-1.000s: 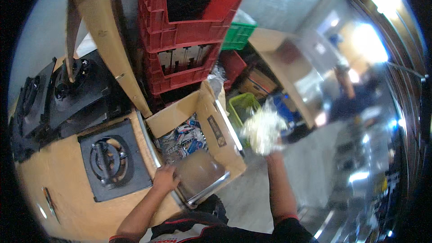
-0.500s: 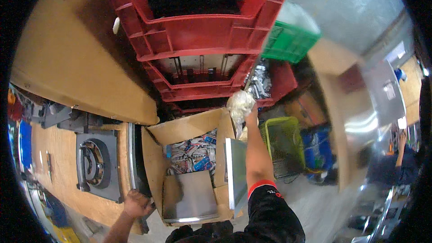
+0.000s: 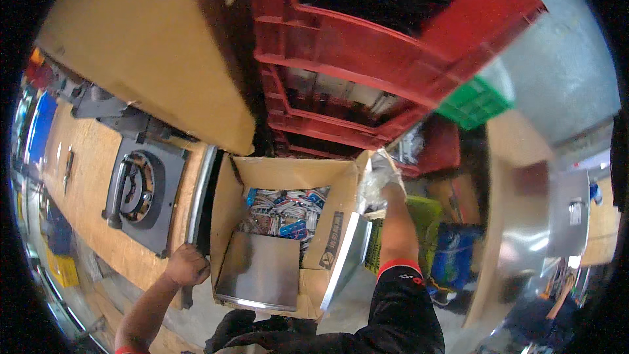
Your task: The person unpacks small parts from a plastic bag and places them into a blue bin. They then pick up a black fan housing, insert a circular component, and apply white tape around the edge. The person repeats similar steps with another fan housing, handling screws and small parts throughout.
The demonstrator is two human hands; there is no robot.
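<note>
As right hand (image 3: pixel 393 193) dips, plastic bundle (image 3: pixel 374 187) lower

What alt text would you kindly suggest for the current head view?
A person's bare right hand reaches to crumpled translucent plastic beside an open brown cardboard box of white cables; the bare left hand is at the edge of a brown wooden tabletop. Stacked red plastic crates stand beyond the box.

There on the left, a wooden workbench (image 3: pixel 88 187) was seen; far right, a grey-blue wall (image 3: pixel 563 72) was picked out, a wooden table (image 3: pixel 514 134) set before it, bright glare (image 3: pixel 538 244) thrown back there, and grey floor (image 3: pixel 456 331) glimpsed nearer.
</note>
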